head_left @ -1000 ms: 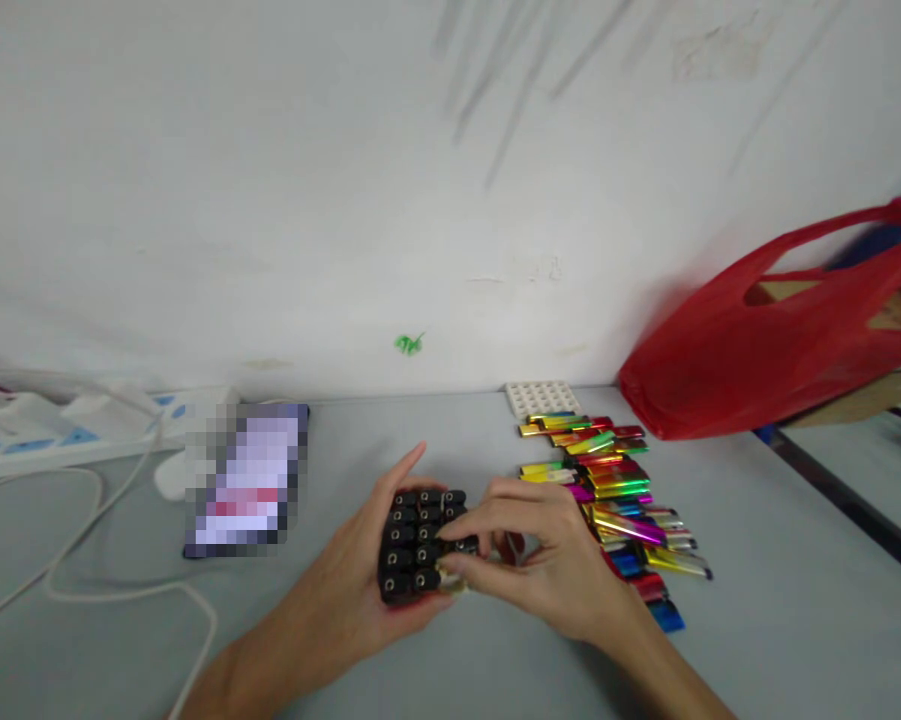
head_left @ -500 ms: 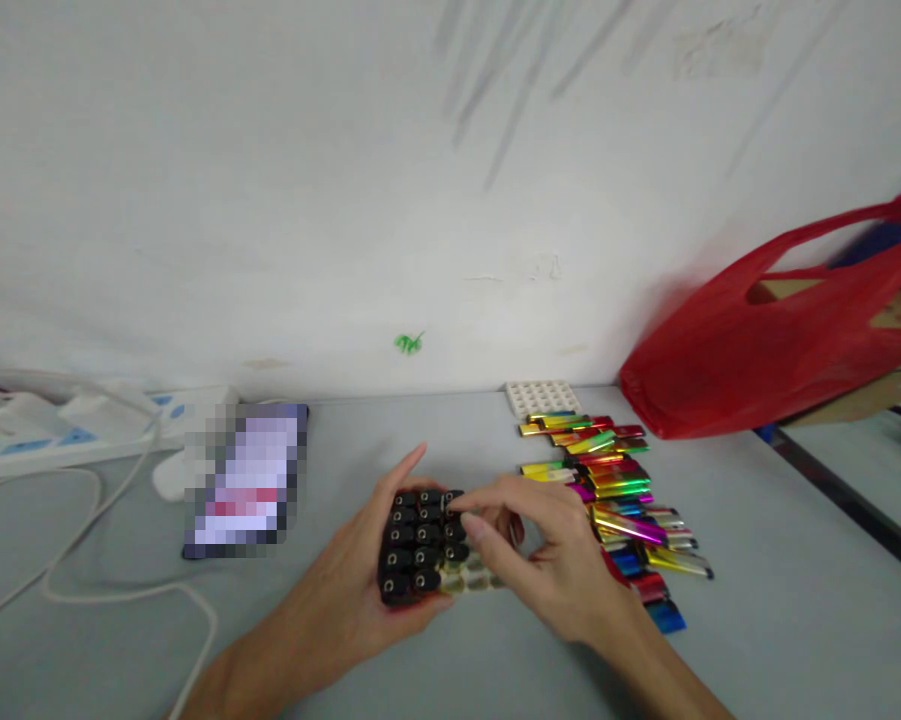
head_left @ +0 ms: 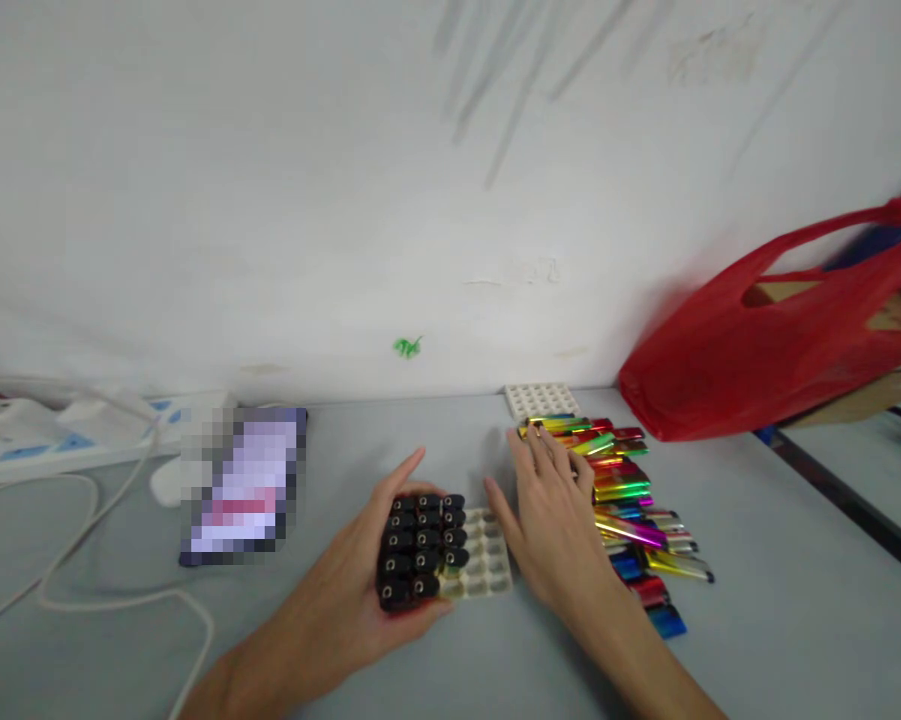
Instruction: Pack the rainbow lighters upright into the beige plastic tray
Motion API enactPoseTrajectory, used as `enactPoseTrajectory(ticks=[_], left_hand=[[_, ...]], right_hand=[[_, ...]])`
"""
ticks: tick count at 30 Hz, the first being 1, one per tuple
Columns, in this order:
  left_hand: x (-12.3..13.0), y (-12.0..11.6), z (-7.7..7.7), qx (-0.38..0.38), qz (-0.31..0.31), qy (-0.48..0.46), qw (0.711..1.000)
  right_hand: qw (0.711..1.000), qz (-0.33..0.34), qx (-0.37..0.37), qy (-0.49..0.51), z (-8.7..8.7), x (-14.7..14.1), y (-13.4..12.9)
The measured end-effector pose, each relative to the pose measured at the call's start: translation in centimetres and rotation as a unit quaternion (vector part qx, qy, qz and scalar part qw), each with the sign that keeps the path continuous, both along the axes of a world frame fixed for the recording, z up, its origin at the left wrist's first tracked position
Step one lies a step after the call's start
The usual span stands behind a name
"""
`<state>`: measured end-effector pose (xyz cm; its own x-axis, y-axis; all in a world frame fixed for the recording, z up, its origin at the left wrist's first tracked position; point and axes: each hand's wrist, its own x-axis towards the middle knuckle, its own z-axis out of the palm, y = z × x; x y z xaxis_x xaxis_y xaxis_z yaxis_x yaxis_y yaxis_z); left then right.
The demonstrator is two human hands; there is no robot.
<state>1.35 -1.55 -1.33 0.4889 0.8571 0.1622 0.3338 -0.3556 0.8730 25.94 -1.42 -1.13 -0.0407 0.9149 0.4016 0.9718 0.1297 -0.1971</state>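
Metallic-coloured pieces that look like lighters stand in a pale plastic tray [head_left: 499,570], their black ends [head_left: 424,540] with small rings facing up. They fill its left columns, and the pockets on the right side are bare. My left hand [head_left: 360,570] is wrapped round the left side of the tray and the pieces in it. Fingers stretched and thumb apart, my right hand [head_left: 551,515] reaches over the left edge of a loose pile of shiny coloured lighters [head_left: 630,530]. Its fingertips are at the pile's upper left; I make out nothing held in them.
Behind the pile, a second pale pocketed tray [head_left: 540,400] lies by the wall. A red bag [head_left: 765,330] stands at the right. On the left are a phone [head_left: 247,480] with a blurred screen, a white power strip [head_left: 195,405] and a loose white cable [head_left: 120,600].
My right hand has left the pieces in the tray and moved right and up to the loose pile, its fingers opening out. My left hand stays round the tray.
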Motion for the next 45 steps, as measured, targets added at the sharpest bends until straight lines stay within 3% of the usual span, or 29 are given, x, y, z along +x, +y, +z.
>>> enactPoseTrajectory(ticks=[4, 10, 15, 22, 32, 38, 45], left_hand=[[0.1, 0.0, 0.0, 0.006, 0.004, -0.001, 1.000], [0.1, 0.0, -0.1, -0.011, 0.007, 0.002, 1.000], [0.1, 0.0, -0.1, -0.009, 0.009, 0.006, 1.000], [0.1, 0.0, 0.1, -0.007, 0.008, 0.008, 1.000], [0.0, 0.1, -0.1, -0.033, 0.005, 0.011, 0.999], [0.1, 0.2, -0.2, -0.038, 0.007, -0.006, 0.999], [0.1, 0.1, -0.5, -0.034, 0.024, 0.006, 0.999]], right_hand=[[1.000, 0.027, -0.006, -0.001, 0.6, -0.3, -0.2], [0.991, 0.120, -0.023, 0.047, 1.7, -0.7, -0.3], [0.993, 0.113, -0.028, 0.004, 0.8, -0.5, -0.1], [0.990, 0.119, -0.062, 0.040, 1.7, -0.7, -0.1], [0.984, 0.117, -0.099, 0.092, 1.2, -0.3, 0.1], [0.976, 0.147, -0.155, 0.031, 2.0, -0.3, 0.0], [0.978, 0.163, -0.133, -0.002, 1.9, -0.9, -0.2]])
